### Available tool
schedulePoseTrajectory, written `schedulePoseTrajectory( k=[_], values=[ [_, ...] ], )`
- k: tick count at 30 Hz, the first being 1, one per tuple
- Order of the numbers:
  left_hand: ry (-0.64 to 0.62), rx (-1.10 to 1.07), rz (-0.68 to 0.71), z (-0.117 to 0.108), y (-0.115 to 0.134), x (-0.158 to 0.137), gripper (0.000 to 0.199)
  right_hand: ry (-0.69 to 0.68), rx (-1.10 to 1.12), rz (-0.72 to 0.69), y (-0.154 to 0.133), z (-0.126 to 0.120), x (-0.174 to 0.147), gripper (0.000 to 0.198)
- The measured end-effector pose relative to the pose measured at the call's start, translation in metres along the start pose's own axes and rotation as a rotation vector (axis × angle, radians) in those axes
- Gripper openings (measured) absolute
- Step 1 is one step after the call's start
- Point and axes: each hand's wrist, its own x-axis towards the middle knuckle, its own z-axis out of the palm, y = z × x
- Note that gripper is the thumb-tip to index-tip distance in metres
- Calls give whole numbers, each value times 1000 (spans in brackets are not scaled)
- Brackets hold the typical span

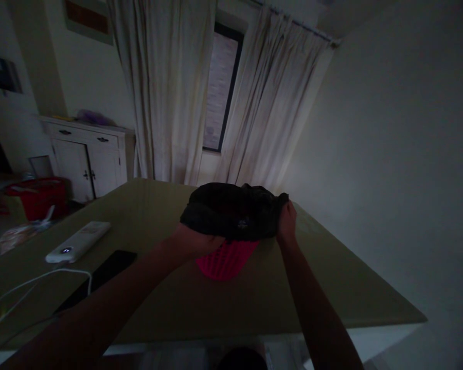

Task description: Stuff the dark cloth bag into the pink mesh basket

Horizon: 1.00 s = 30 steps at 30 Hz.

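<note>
Dark garment [231,210]: bundled and crumpled, on the table [332,288], lying over a pink cloth [226,259].
My left hand [195,241]: closed under its near edge.
My right hand [286,223]: pinching its right corner.
Red bin [38,195]: on the floor, contents unclear.

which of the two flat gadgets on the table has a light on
The white one, farther back with a small glowing dot near its end; the black one beside it is dark.
</note>
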Motion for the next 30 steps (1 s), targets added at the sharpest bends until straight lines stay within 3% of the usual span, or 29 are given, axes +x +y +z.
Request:
schedulePoseTrajectory(
  k=[3, 6, 12, 15, 18, 21, 24, 28, 30],
  values=[
    [32, 20, -13, 0, 7, 1, 28, -7, -342, -95, -9, -1, 33, 44],
    [64, 18, -12, 2, 9, 2, 24, -118, -445, -130, -23, 11, 65, 35],
    [101, 2, -39, 13, 5, -1, 20, -501, -102, -187, -68, 79, 96, 51],
    [84, 5, -25, 15, 6, -1, 20, -699, 34, -242, -110, 117, 88, 56],
    [75, 13, -21, 13, 12, 1, 20, -813, 160, -370, -159, 143, 76, 62],
    [92, 8, -40, 8, 17, 1, 21, -776, 216, -518, -201, 151, 73, 64],
    [122, -10, -73, 3, 18, -2, 24, -631, 204, -649, -224, 141, 87, 58],
    [163, 61, -149, -10, 11, -8, 44, -393, 231, -697, -224, 106, 126, 83],
    [220, 123, -132, -20, 4, -8, 49, -267, 287, -638, -212, 83, 146, 79]
  ],
)
